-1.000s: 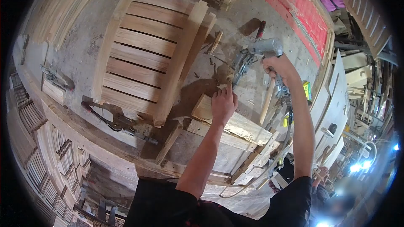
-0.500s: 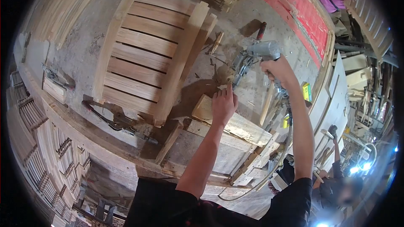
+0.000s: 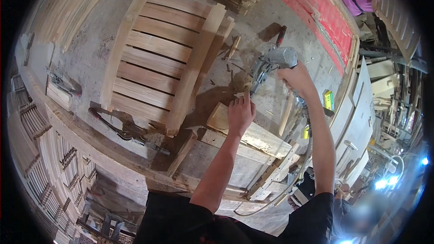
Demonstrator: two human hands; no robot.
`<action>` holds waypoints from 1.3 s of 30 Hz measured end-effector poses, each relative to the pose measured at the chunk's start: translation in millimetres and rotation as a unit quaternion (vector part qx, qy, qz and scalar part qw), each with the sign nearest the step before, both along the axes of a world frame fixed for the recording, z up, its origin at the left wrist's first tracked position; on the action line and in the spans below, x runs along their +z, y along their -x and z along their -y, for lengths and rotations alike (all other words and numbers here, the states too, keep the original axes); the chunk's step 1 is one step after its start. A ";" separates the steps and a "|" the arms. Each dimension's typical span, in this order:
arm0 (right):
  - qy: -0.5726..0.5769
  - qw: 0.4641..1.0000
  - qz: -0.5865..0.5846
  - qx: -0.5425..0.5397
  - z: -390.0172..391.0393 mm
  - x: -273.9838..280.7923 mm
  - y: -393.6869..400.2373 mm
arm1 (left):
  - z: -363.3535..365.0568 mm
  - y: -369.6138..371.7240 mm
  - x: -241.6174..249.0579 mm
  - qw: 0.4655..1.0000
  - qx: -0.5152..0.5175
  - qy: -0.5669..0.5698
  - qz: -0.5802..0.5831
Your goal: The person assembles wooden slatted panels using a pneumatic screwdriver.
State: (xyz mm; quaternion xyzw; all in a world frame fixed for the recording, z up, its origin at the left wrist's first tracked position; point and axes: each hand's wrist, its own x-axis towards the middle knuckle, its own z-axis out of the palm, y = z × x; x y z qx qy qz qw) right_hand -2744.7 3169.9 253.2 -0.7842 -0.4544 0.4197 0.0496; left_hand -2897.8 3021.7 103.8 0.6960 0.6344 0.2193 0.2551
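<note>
My right hand (image 3: 296, 79) is wrapped round the handle of a grey nail gun (image 3: 281, 56), whose nose points down-left toward the bench. My left hand (image 3: 241, 110) rests near that nose, at the end of a thick wooden block (image 3: 253, 133), with the index finger stretched forward; whether it pinches a small piece is too unclear to tell. Left of both hands lies a slatted wooden panel (image 3: 151, 56) with two long side rails. A small wood offcut (image 3: 233, 48) and loose nails or chips lie between the panel and the gun.
A clamp (image 3: 122, 131) lies near the bench's front edge. Thin wooden strips (image 3: 83, 2) are at the back left, a red board (image 3: 321, 18) at the back right. A yellow-green box (image 3: 328, 100) sits beside my right forearm. Another person (image 3: 357, 212) is at the lower right.
The nail gun has tilted slightly, and my right hand has shifted a little left and down with it. My left hand has barely moved. The other person's raised arm has lowered.
</note>
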 end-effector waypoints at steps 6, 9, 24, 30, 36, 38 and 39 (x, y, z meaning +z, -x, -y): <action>0.016 0.998 -0.050 -0.046 -6.5 13.4 8.2 | -0.7 1.4 5.5 0.999 0.000 0.023 0.026; 0.046 0.994 -0.087 -0.052 -17.3 14.4 3.2 | -0.9 1.3 6.6 0.999 0.001 0.026 0.025; 0.041 0.995 -0.081 -0.048 -19.8 16.2 5.8 | -0.1 -0.2 0.4 1.000 0.000 -0.005 -0.001; 0.042 0.994 -0.093 -0.041 -14.7 6.4 3.5 | -0.1 0.8 2.2 1.000 0.000 -0.020 -0.006; 0.002 0.990 -0.116 -0.075 0.0 -0.6 -2.6 | -0.7 0.0 3.1 0.999 -0.003 0.026 0.020; -0.002 0.988 -0.121 -0.095 4.7 3.2 -5.1 | -1.2 -0.7 2.5 1.000 0.002 0.027 0.014; -0.003 0.987 -0.121 -0.108 8.9 4.9 -5.6 | 0.1 -0.6 2.9 1.000 0.003 0.029 0.012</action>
